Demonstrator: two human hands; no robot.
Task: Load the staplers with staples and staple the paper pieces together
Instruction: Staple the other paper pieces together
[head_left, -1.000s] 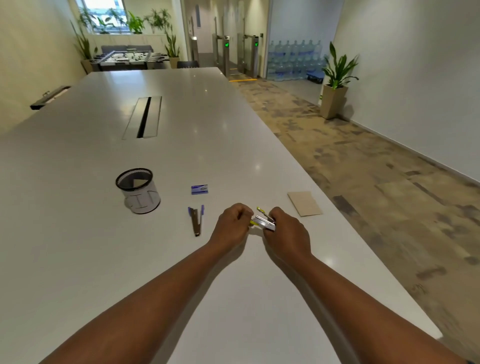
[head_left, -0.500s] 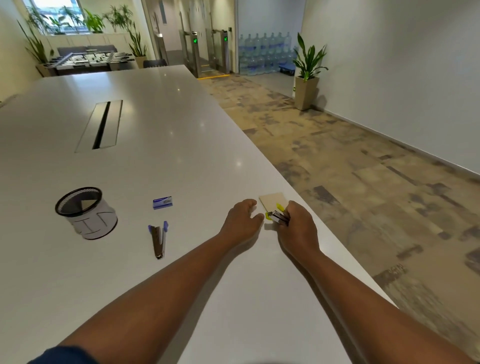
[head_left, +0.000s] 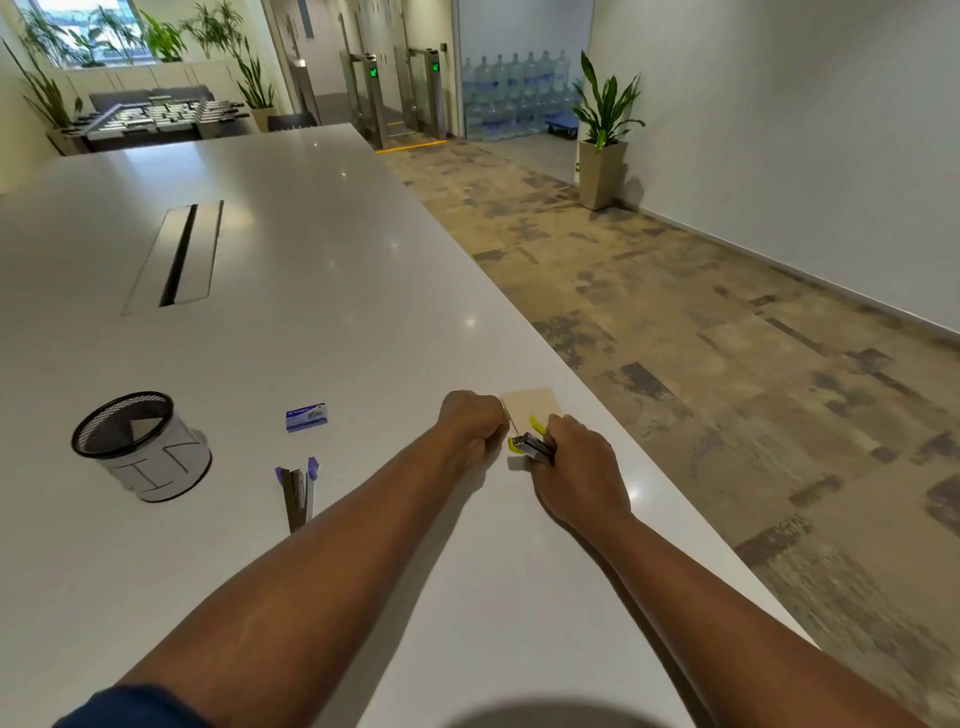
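The right hand (head_left: 582, 470) has its grip curled round a yellow stapler (head_left: 529, 442), whose nose meets the near edge of the tan paper pieces (head_left: 535, 401) by the bench's (head_left: 337, 270) right edge. The left hand (head_left: 470, 420), fingers curled, pinches the paper's left edge. At nine o'clock from the hands lie a blue stapler (head_left: 297, 493), a staple box (head_left: 306, 417) and a mesh cup (head_left: 140, 444).

On the white bench (head_left: 363, 291), the right hand (head_left: 579, 470) grips a yellow stapler (head_left: 530, 441) at the near edge of the tan paper pieces (head_left: 532, 401). The left hand (head_left: 470, 421), fingers curled, holds the paper's left edge. To the left lie a blue stapler (head_left: 297, 491), opened out, a staple box (head_left: 306, 417) and a mesh cup (head_left: 140, 447). A potted plant (head_left: 602, 135) stands far right on the floor.
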